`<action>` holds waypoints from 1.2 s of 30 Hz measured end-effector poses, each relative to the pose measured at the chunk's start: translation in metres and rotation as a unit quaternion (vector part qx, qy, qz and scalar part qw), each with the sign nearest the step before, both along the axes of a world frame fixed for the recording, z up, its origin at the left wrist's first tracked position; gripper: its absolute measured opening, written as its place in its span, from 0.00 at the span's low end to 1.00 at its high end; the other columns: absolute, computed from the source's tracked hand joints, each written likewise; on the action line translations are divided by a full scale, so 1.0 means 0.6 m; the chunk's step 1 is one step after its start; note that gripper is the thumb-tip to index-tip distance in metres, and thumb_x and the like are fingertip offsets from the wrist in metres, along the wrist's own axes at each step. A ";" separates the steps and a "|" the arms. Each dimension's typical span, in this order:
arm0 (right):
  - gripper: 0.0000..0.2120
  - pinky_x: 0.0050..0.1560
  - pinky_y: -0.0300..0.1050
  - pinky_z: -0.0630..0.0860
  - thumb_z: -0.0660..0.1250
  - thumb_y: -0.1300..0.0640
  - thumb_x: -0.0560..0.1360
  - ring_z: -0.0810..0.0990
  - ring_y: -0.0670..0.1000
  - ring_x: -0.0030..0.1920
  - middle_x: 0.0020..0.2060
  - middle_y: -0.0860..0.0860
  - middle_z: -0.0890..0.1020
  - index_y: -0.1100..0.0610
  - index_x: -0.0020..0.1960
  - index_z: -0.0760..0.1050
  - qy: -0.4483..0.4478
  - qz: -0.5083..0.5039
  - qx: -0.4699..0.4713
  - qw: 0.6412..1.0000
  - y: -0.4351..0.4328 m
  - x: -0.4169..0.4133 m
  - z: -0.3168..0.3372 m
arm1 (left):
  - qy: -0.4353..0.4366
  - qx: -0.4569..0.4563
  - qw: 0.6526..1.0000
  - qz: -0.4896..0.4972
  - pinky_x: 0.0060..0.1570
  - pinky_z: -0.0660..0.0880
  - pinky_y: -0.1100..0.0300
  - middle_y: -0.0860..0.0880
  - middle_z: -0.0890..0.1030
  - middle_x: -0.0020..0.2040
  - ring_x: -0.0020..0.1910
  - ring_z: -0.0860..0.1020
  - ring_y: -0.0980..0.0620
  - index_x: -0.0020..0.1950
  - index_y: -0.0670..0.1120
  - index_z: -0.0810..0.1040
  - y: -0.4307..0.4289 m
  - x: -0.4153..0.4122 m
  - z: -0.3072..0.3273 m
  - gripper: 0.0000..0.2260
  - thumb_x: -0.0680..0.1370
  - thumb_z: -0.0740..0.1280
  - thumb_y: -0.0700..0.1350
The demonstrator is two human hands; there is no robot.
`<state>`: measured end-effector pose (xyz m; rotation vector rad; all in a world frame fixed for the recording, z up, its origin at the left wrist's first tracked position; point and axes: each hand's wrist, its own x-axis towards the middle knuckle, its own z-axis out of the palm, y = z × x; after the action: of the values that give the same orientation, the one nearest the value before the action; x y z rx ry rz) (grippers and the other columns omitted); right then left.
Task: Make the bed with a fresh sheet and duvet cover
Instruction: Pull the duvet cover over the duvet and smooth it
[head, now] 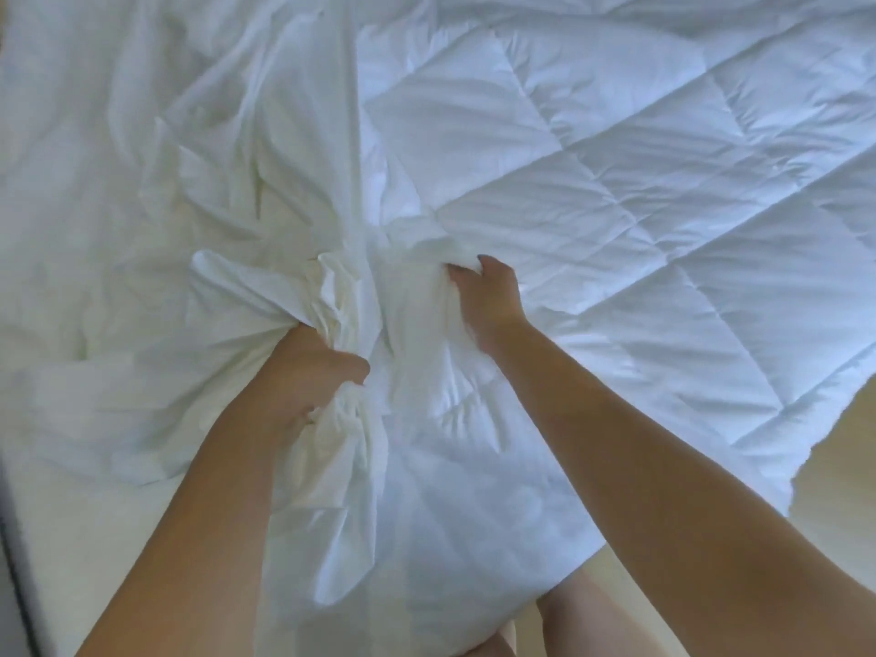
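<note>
- The duvet cover lies crumpled across the middle and left of my view on the bed. It is a thin, smooth white cloth, drawn into rope-like folds where I have hold of it.
- The quilted duvet spreads from the middle out to the right and the far side. Its near right edge shows against the pale yellow floor.
- I judge both to be light and very soft. The cover looks limp and slippery, likely to slide through a loose hold and keep no shape of its own. The duvet looks puffier and bulkier, so I expect it to drag rather than glide.
- The best hold, I think, is at a corner or along a seam. I would take a full fistful rather than a pinch, catching cover and filling together so they do not part.
- My left hand, near and left of centre, is clenched round a thick twist of the cover, its fingers fully curled into the cloth.
- My right hand is a little farther off and to the right. Its fingers are curled into a bunch of white cloth where the cover meets the duvet. I cannot tell whether they hold the duvet itself or only the cover over it.
- The two hands are near each other but apart.
</note>
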<state>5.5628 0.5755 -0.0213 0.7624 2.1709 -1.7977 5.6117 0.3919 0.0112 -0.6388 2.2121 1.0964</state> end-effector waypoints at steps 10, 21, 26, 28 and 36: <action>0.06 0.42 0.31 0.68 0.68 0.60 0.74 0.75 0.48 0.43 0.41 0.48 0.77 0.60 0.51 0.76 0.320 0.008 -0.027 0.947 -0.292 -0.089 0.285 | 0.087 0.077 0.983 0.144 0.48 0.78 0.49 0.41 0.81 0.45 0.43 0.81 0.42 0.48 0.44 0.76 -0.203 0.014 0.237 0.28 0.49 0.73 0.48; 0.17 0.63 0.48 0.61 0.61 0.49 0.71 0.67 0.63 0.59 0.59 0.62 0.69 0.57 0.51 0.82 0.343 0.339 0.237 0.843 -0.213 0.027 0.020 | 0.036 0.183 0.925 0.332 0.45 0.80 0.52 0.43 0.83 0.45 0.43 0.83 0.46 0.52 0.44 0.80 -0.118 0.048 -0.003 0.18 0.62 0.71 0.39; 0.09 0.67 0.63 0.47 0.67 0.45 0.71 0.46 0.59 0.73 0.75 0.61 0.55 0.46 0.48 0.81 0.309 0.399 0.432 0.747 -0.149 -0.036 0.066 | 0.063 0.144 0.940 0.302 0.31 0.73 0.60 0.45 0.76 0.36 0.33 0.77 0.49 0.46 0.38 0.79 -0.107 0.016 -0.002 0.08 0.68 0.69 0.35; 0.22 0.67 0.68 0.34 0.64 0.35 0.71 0.34 0.57 0.74 0.77 0.56 0.44 0.41 0.63 0.71 0.182 0.532 0.489 0.668 -0.128 -0.060 0.076 | 0.073 0.135 0.944 0.291 0.30 0.72 0.61 0.45 0.75 0.34 0.32 0.77 0.50 0.45 0.37 0.78 -0.102 0.005 0.008 0.07 0.67 0.69 0.35; 0.37 0.56 0.51 0.71 0.65 0.42 0.75 0.76 0.57 0.58 0.63 0.53 0.74 0.40 0.75 0.46 -0.112 0.653 0.365 0.654 -0.075 -0.099 0.073 | 0.067 0.134 0.953 0.264 0.30 0.72 0.61 0.50 0.77 0.30 0.30 0.78 0.52 0.38 0.42 0.78 -0.101 -0.010 0.011 0.09 0.59 0.69 0.40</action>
<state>5.5033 0.5302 0.0222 -0.5022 2.1270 -0.0715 5.6054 0.3310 0.0178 -1.0978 1.9919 1.7169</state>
